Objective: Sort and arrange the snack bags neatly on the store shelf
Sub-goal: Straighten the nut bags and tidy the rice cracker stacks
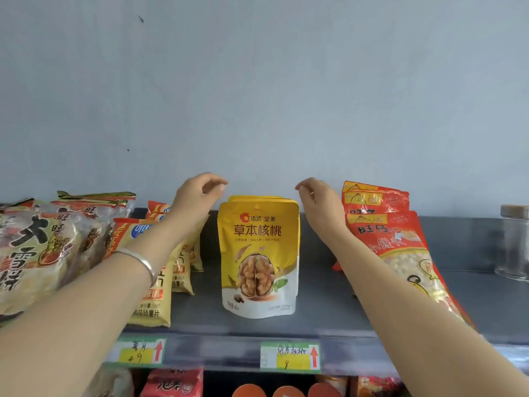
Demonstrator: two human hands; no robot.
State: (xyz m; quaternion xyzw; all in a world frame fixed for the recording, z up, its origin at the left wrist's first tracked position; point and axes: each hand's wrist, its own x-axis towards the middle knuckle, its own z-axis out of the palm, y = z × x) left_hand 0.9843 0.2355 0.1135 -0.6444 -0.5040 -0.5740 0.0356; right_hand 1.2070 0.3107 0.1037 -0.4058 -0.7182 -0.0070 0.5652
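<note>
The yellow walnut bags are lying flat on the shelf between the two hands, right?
Not quite. The yellow walnut bags are standing upright on the shelf, not lying flat. The head view shows them between the left hand and the right hand, which hover just above their top corners.

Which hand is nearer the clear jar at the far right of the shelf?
Right. The right hand hovers above the yellow walnut bags' right corner, red bags between it and the jar. The left hand hovers beyond their left corner.

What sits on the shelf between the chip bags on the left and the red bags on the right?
A row of yellow walnut pouches, standing upright on the shelf, in the head view.
</note>
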